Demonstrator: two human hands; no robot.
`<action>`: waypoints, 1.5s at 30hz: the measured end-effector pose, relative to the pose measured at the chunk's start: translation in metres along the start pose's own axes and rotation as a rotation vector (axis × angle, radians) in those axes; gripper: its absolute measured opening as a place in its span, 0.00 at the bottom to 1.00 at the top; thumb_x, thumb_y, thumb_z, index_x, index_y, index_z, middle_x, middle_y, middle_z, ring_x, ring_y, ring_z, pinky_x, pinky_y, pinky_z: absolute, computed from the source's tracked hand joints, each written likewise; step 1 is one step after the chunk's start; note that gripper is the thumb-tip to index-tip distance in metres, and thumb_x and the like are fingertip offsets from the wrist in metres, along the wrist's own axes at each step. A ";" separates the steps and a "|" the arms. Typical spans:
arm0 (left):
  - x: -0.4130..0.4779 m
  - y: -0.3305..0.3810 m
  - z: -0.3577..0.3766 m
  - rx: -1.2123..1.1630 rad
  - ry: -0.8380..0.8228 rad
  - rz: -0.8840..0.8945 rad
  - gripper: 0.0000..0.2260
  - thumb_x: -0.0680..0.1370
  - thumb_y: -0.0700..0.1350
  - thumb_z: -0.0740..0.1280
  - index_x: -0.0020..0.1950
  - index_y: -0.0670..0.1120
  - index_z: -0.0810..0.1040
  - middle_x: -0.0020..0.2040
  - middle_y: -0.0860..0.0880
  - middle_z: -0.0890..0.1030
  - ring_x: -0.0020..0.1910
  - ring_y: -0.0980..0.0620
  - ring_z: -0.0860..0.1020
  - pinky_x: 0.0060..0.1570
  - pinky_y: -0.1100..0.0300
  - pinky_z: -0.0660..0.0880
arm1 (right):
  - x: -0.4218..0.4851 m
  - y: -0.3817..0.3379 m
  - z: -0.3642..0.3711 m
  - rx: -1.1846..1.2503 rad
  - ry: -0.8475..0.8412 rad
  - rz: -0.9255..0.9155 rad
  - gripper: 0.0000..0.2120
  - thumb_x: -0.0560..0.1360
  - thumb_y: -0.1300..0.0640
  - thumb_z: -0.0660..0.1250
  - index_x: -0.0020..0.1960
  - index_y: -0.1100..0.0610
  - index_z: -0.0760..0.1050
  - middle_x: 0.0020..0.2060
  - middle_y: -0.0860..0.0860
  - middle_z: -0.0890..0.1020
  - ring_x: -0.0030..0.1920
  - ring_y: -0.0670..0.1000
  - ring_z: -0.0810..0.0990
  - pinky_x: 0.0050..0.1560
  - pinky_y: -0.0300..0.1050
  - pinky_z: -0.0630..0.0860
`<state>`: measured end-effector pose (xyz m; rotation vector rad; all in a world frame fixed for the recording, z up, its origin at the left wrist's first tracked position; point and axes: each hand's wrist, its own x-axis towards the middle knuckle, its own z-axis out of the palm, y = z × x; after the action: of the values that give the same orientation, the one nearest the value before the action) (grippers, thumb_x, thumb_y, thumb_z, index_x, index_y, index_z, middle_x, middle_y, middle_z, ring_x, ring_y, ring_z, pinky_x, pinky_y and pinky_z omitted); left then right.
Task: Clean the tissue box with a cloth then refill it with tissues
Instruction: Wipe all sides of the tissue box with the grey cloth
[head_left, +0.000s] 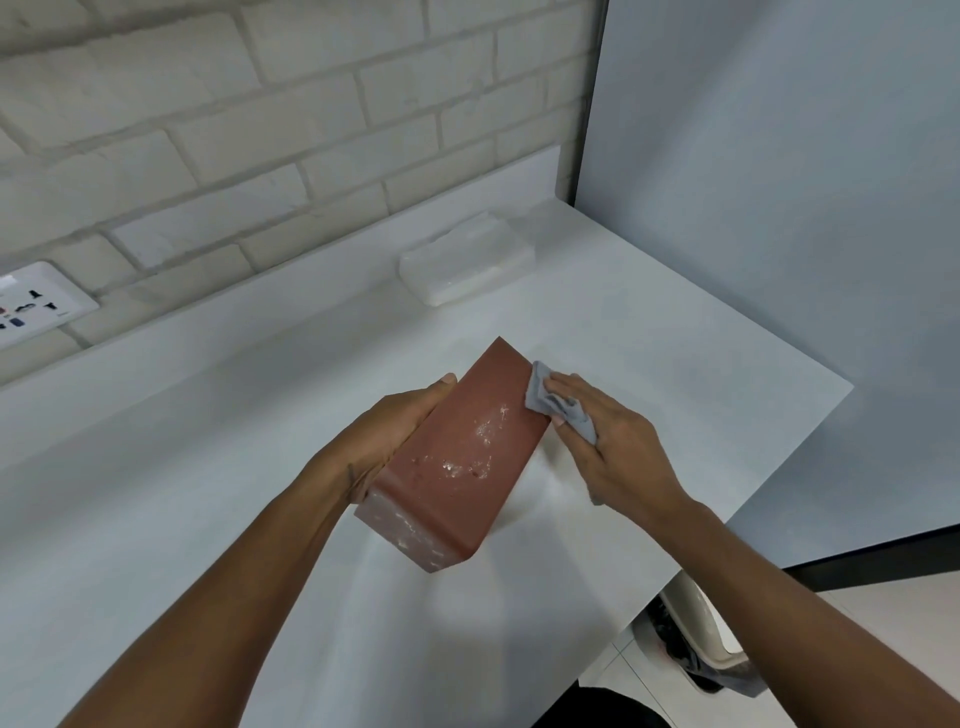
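two grips closed: left hand (395, 431) round the tissue box (467, 457), fingers hidden; right hand (618, 447) pinching the cloth (540, 389).

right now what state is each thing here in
tissue box: held at a tilt, white smudges on its top face and near end
cloth: crumpled, pressed on the box's far right edge
left hand: grips the box's left side
right hand: holds the cloth against the box
tissue pack: lying on the counter by the wall, apart from the box
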<state>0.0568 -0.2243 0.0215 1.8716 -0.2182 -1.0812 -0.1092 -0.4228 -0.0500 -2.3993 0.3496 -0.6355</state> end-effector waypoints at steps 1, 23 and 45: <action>0.000 0.001 0.001 0.006 -0.007 0.003 0.22 0.80 0.67 0.65 0.56 0.53 0.88 0.53 0.47 0.89 0.54 0.42 0.87 0.67 0.41 0.78 | 0.002 -0.003 0.001 -0.004 0.008 0.028 0.20 0.82 0.50 0.62 0.72 0.54 0.74 0.70 0.46 0.75 0.71 0.43 0.71 0.70 0.44 0.71; 0.024 -0.004 0.004 0.976 0.146 0.577 0.28 0.80 0.68 0.38 0.82 0.70 0.44 0.86 0.54 0.45 0.85 0.51 0.44 0.82 0.46 0.43 | 0.004 -0.016 0.011 0.089 0.046 0.041 0.20 0.81 0.47 0.60 0.70 0.52 0.76 0.70 0.45 0.75 0.71 0.40 0.69 0.71 0.31 0.63; 0.036 -0.006 -0.001 0.833 -0.022 0.679 0.27 0.84 0.61 0.44 0.84 0.62 0.44 0.83 0.65 0.47 0.82 0.64 0.46 0.81 0.60 0.40 | -0.007 -0.007 0.014 0.034 0.007 -0.088 0.21 0.82 0.48 0.60 0.71 0.55 0.74 0.72 0.49 0.74 0.73 0.45 0.70 0.72 0.43 0.69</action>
<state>0.0776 -0.2400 -0.0043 2.2078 -1.3762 -0.5481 -0.1071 -0.4078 -0.0575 -2.3905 0.2358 -0.6841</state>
